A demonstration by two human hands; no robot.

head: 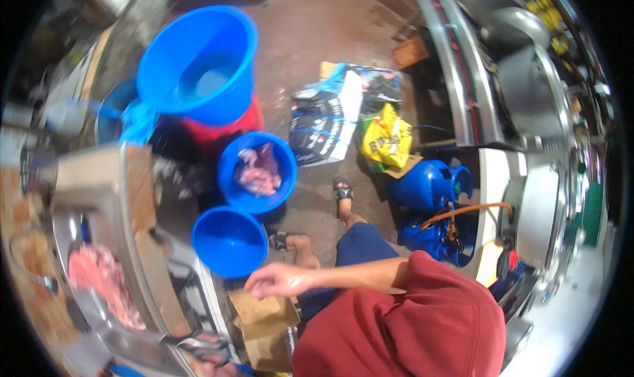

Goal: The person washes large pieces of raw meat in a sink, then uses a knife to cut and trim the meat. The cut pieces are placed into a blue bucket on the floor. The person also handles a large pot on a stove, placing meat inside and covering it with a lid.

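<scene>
My right hand (275, 281) reaches leftward from a red sleeve, its fingers loosely curled with nothing held. Below it stands a blue plastic basin (230, 241), and a cardboard box (265, 327) with raised flaps sits close by. Beyond that basin, another blue basin (225, 179) holds pieces of raw meat (259, 171). More pale pink meat (99, 278) lies in a stainless steel sink (111, 221) at the left. I cannot make out my left hand; a blurred skin-toned shape at the bottom left is unclear.
A large blue tub (158, 79) containing liquid rests on something red (218, 126). Blue gas cylinders (418, 183) with an orange hose (460, 211) stand at the right. Packed bags (317, 129) and a yellow plastic bag (389, 139) lie on the floor, past my sandalled feet.
</scene>
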